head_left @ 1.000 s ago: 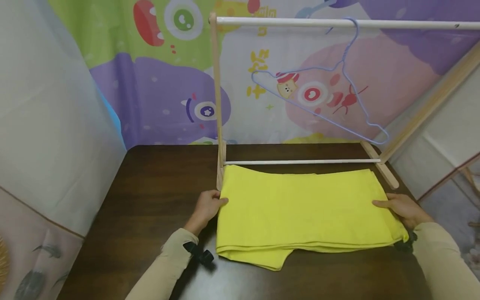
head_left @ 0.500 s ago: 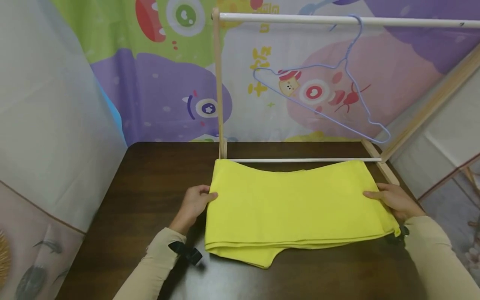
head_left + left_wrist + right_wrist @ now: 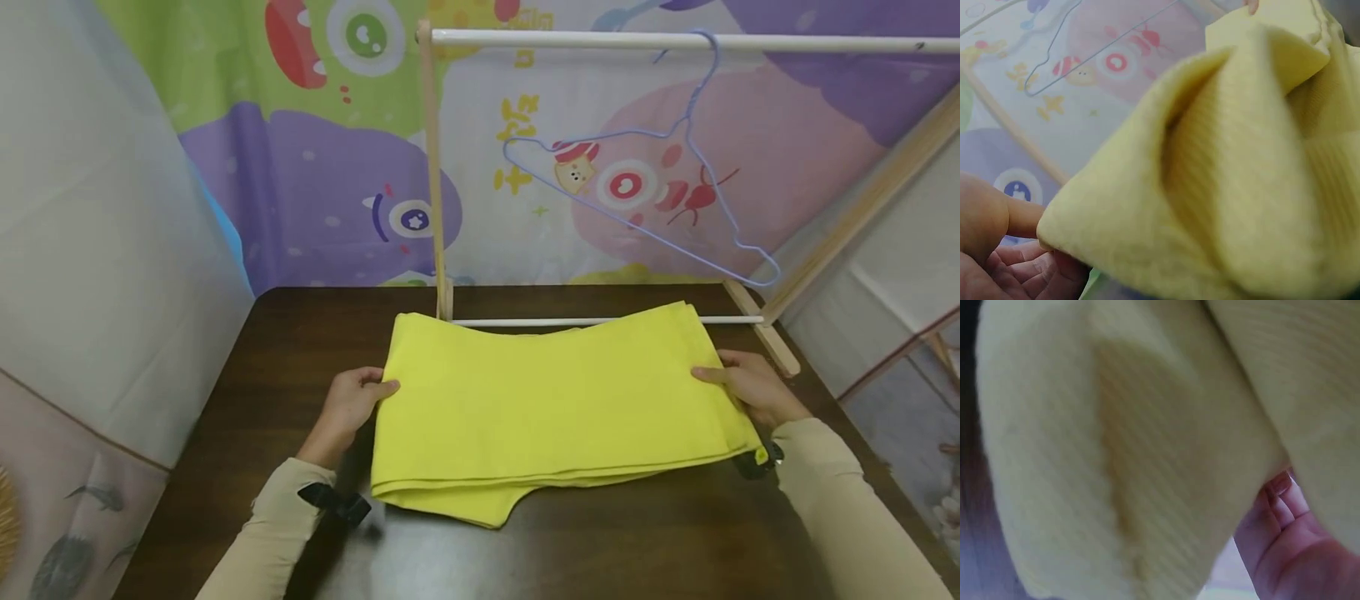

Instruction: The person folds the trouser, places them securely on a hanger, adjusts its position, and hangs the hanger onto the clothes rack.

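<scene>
A folded yellow cloth garment (image 3: 540,400) is held stretched between both hands over the dark table. My left hand (image 3: 347,410) pinches its left edge, thumb on top and fingers behind. On the opposite edge my right hand (image 3: 753,385) grips it the same way. A flap of the lower layer hangs out at the bottom left. In the left wrist view the yellow garment (image 3: 1210,181) shows open folds beside the left hand (image 3: 997,244). Thick layers of the garment (image 3: 1116,456) fill the right wrist view, partly hiding the right hand (image 3: 1297,550).
Behind the garment stands a wooden rack with a white top rod (image 3: 570,40) and a white lower rod (image 3: 540,322). A blue wire hanger (image 3: 600,210) hangs from the top rod. The dark wooden table (image 3: 285,358) meets a cartoon-print curtain (image 3: 330,192) at the back.
Both hands have shifted left with the yellow garment still between them. Its right end has swung up a little, and the lower rod's right end now shows beside it.
</scene>
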{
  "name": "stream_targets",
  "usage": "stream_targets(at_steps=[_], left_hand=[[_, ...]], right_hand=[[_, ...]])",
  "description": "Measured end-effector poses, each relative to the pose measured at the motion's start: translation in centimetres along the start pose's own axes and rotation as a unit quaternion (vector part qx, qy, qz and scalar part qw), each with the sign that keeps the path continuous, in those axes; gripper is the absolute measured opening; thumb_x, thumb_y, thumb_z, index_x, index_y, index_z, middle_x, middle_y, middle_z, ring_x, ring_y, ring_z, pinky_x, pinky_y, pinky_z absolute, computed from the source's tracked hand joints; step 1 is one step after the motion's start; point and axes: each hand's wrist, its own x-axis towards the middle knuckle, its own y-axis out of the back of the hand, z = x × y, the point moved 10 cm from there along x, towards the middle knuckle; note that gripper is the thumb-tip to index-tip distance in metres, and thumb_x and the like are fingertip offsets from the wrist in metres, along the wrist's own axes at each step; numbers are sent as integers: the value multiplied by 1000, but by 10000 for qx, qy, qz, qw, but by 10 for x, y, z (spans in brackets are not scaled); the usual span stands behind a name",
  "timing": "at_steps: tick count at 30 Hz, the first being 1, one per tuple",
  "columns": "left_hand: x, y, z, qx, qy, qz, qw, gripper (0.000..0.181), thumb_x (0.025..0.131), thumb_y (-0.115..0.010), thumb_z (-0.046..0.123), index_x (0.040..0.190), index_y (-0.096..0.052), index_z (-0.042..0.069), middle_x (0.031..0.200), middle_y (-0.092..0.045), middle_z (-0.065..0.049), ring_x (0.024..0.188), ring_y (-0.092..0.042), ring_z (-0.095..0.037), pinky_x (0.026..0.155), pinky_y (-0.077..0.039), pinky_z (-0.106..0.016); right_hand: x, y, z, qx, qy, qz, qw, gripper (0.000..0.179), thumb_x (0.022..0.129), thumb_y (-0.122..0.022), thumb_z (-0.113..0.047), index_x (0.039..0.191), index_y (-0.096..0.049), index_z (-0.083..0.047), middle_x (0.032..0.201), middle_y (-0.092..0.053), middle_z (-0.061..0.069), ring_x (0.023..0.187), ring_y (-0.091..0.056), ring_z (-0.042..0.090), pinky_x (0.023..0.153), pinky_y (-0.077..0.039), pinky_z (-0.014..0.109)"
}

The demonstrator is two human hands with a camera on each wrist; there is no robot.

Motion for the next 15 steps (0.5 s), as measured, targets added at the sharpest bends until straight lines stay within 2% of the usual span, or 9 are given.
stream_targets(at_steps=[9, 12, 15], left_hand=[[6, 19, -12, 87, 94, 26, 9999, 42, 95, -62, 17, 127, -56, -9, 119, -59, -23, 111, -53, -35, 96, -41, -49], [12, 18, -22, 180, 179, -59, 9997, 42, 96, -61, 19, 127, -55, -9, 122, -57, -24, 113, -51, -35, 97, -40, -50], [15, 16, -36, 416, 290, -176, 9986, 41, 97, -61, 21, 125, -56, -8, 118, -59, -22, 108, -53, -34, 92, -43, -49]], right_hand=[[12, -20, -9, 74, 68, -25, 9999, 73, 95, -66, -25, 145, -28, 12, 85, -68, 3, 73, -69, 20, 67, -57, 41], [19, -24, -2, -73, 2, -29, 10000, 73, 96, -65, -24, 146, -27, 13, 85, -67, 2, 73, -67, 18, 67, -57, 41], [26, -29, 12, -230, -166, -47, 9996, 75, 97, -63, -25, 147, -23, 14, 87, -65, 2, 74, -66, 17, 68, -57, 40]])
